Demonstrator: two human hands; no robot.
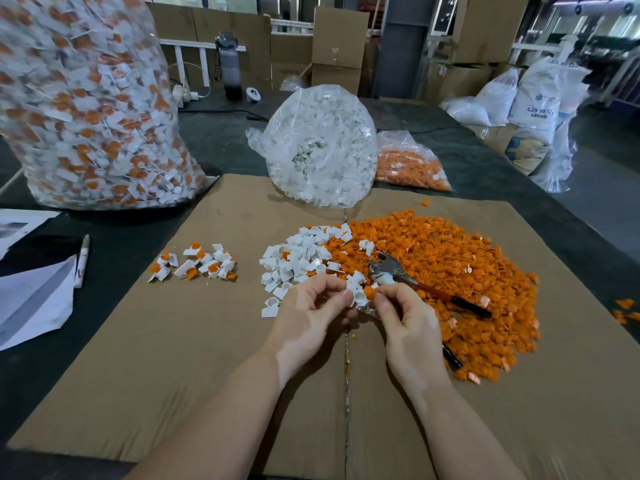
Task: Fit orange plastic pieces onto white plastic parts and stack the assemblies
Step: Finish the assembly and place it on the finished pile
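Head view, left hand [311, 311] hides white part [356, 295], pliers [391, 271] half-buried

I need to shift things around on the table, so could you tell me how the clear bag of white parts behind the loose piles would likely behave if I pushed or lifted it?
The clear bag of white parts would probably sag and change shape, since its thin film wrinkles around loose pieces. Its mouth looks open at the front, so tipping it may spill parts onto the cardboard. It is probably light for its bulk.

Both forearms are extended forward; the left hand [313, 306] and right hand [403, 315] are held together, fingers pinched closed.
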